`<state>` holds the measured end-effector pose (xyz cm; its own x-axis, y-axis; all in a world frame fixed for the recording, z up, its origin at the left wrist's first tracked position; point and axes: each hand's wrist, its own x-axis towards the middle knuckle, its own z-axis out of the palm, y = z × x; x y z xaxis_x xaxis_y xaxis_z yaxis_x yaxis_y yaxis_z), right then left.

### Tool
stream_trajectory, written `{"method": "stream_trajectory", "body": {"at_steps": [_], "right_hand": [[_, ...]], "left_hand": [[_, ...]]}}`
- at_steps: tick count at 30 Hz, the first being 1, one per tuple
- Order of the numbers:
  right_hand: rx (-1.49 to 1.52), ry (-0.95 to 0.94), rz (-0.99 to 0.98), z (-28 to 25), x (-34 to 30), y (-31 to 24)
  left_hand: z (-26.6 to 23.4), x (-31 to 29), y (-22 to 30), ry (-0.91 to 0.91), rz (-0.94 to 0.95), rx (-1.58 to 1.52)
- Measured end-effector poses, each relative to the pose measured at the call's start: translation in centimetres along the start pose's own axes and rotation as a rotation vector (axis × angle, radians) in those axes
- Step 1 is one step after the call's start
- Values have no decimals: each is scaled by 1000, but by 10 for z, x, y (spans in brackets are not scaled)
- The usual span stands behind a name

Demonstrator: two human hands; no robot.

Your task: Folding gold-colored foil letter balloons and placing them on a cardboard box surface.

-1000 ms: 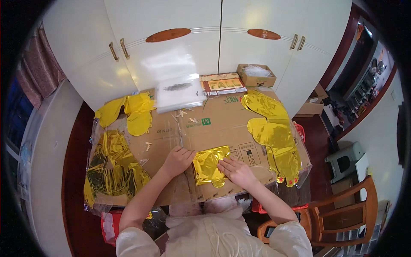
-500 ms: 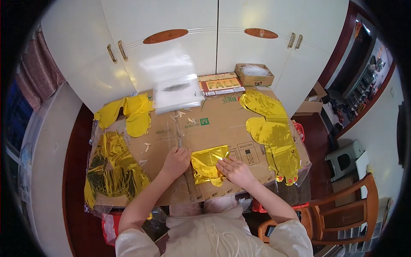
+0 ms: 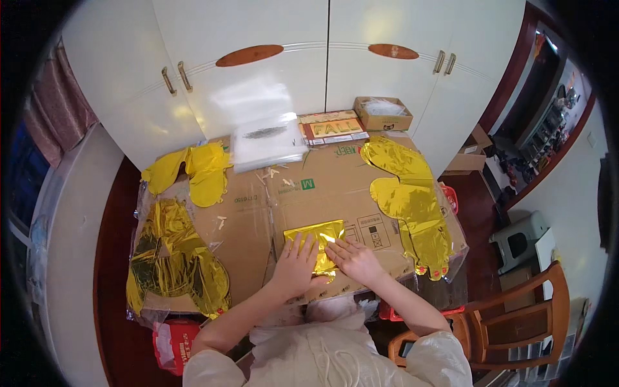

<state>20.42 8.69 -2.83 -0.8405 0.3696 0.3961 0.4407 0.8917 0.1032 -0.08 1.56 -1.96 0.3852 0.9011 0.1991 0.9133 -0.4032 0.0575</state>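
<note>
A shiny gold foil balloon [image 3: 327, 228], folded into a small flat packet, lies on the cardboard near the front of the table. My left hand [image 3: 296, 264] rests flat on its left side, fingers stretched out. On its right side presses my right hand [image 3: 354, 259], also flat with the fingers extended. Together they cover much of the packet. Flat gold foil balloons [image 3: 409, 193] overlap along the right of the table. More gold foil [image 3: 171, 248] lies crumpled at the left front, with another foil piece [image 3: 207, 173] behind it.
Cardboard [image 3: 309, 206] covers the table, with small white scraps on it. At the back are a stack of clear plastic bags [image 3: 267, 145], a flat printed box [image 3: 332, 127] and an open carton [image 3: 387, 121]. A wooden chair [image 3: 474, 316] stands right.
My left hand has moved from the cardboard beside the packet onto its left part and flattened there. The right hand stays nearly in place on the packet.
</note>
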Motion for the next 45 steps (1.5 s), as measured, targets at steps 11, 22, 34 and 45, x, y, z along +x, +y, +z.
{"method": "stream_trajectory", "body": {"at_steps": [11,22,34,45], "right_hand": [[216,-164,46,-17,3,13],[62,-90,218,27,50,6],[89,-177,197,28,41,19],[73,-146,207,27,42,18]], "left_hand": [[4,-3,-7,-64,-19,-36],[-1,0,-8,-134,-21,-16],[-6,0,-18,-114,-88,-39],[23,18,-27,14,-230,-33]]}}
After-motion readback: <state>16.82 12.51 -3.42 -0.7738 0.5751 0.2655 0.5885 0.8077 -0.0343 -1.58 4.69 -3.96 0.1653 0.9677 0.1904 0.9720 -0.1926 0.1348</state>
